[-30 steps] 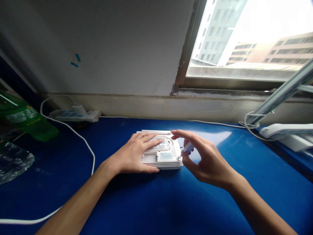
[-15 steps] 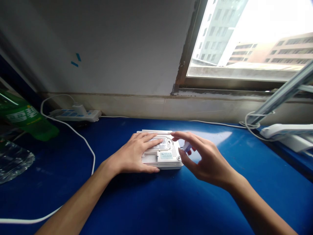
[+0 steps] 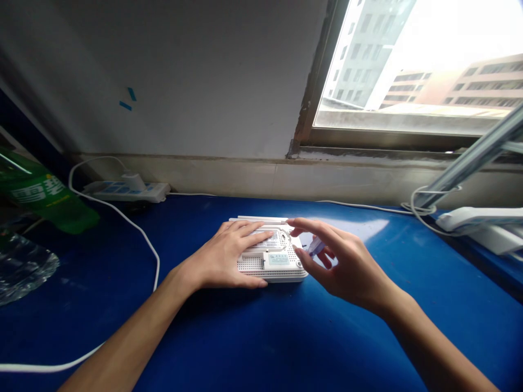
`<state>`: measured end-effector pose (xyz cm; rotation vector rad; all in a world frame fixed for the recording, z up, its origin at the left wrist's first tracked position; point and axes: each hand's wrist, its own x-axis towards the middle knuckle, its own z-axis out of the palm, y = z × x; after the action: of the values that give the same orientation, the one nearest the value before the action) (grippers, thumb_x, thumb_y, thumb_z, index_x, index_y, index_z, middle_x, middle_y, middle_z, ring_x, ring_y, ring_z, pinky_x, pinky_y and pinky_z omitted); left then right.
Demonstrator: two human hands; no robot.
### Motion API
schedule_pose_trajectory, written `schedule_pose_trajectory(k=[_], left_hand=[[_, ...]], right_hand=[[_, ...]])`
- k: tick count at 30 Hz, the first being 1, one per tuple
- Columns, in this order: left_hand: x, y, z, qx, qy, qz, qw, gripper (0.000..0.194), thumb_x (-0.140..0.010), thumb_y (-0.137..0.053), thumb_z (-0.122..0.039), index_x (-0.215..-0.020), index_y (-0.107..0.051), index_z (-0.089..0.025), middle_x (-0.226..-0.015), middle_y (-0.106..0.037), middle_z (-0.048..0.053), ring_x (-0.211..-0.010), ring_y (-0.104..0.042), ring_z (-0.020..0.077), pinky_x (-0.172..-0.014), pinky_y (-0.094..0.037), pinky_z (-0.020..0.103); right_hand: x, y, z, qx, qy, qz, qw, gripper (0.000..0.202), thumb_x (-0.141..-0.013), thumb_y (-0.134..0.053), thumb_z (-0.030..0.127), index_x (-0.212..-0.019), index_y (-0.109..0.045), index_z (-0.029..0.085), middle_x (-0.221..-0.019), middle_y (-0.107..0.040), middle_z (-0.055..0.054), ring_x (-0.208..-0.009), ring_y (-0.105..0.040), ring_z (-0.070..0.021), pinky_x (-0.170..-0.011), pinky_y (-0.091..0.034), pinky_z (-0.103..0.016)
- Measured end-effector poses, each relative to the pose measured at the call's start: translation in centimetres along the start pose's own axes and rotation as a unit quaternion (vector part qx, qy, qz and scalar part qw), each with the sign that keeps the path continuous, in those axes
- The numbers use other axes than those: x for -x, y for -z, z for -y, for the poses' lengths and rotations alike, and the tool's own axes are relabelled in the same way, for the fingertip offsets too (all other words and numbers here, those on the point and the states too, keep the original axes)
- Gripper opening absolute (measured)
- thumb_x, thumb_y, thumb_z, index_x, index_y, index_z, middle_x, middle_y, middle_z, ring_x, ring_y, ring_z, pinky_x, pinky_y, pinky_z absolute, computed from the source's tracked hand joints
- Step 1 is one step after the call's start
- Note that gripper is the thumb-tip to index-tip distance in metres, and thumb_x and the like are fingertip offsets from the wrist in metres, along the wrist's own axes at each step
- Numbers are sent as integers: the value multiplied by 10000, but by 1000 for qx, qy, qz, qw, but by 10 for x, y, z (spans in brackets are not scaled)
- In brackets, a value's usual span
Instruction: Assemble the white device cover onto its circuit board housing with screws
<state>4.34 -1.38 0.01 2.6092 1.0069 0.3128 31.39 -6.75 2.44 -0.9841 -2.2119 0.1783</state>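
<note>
A white router (image 3: pixel 255 263) lies with its vented, labelled face up on the blue table. My left hand (image 3: pixel 229 256) spreads across its left part, fingers on top and thumb along the front edge, holding it in place. Over the router's right end is my right hand (image 3: pixel 347 261), its thumb and index finger apart near the corner. The curled fingers behind them hold what looks like a small screwdriver (image 3: pixel 314 246) with a translucent pale purple handle. Its tip is too small to make out. A round recess (image 3: pixel 299 264) shows at the router's front right corner.
At the left are a green bottle (image 3: pixel 44 190) and a clear plastic bottle (image 3: pixel 26 267). Behind them sits a power strip (image 3: pixel 151 193) with a plug, its white cable (image 3: pixel 141 234) running forward. A white device (image 3: pixel 474 219) and a metal bar (image 3: pixel 474 155) stand at the right.
My right thumb has shifted slightly left over the router's right end, and the fingers around the purple handle have moved a little. My left hand and the router are nearly still.
</note>
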Motion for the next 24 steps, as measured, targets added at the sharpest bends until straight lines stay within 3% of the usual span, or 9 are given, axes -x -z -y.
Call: schedule_pose_trajectory(k=[3,8,14,20,24], left_hand=[[0,0,0,-1,0,2,1000,992,-756,-768,-739,-1604,-390,-392,-1696,-331,51,-1542,-302,386,-1255,-199,589],[-1,1,-1,-6,7,6,1000,990,-758,-765,-739,-1603,-398,-375,-1700,-321,56,-1552,-283,376,-1252,-207,589],[-1,2,-1,-5,6,9,1000,989,-758,-761,-744,-1602,-402,-372,-1700,-320,55,-1551,-285,376,-1257,-190,600],[0,1,-1,5,5,2,1000,992,-749,-780,-729,-1597,-413,-369,-1693,-337,66,-1542,-297,396,-1247,-217,598],[-1,0,0,6,0,1,1000,993,-750,-779,-731,-1600,-404,-380,-1695,-332,65,-1540,-300,395,-1249,-202,605]], right_hand=[[0,-2,-2,9,0,-10,1000,426,-1012,-599,182,-1418,-537,296,-1110,-726,-39,-751,-662,-133,-672,-550,-255],[0,2,1,-17,19,1,1000,630,-924,-553,90,-1517,-445,274,-1246,-688,-86,-858,-672,-171,-708,-577,-284],[-1,0,-1,11,4,-10,1000,389,-1014,-586,178,-1389,-562,277,-1076,-736,-52,-714,-663,-138,-662,-564,-267],[1,2,0,-17,19,2,1000,637,-919,-560,98,-1519,-444,279,-1238,-693,-85,-842,-678,-172,-691,-581,-285],[0,1,-1,-8,3,0,1000,504,-977,-616,167,-1452,-505,296,-1128,-730,-36,-742,-668,-131,-639,-551,-241]])
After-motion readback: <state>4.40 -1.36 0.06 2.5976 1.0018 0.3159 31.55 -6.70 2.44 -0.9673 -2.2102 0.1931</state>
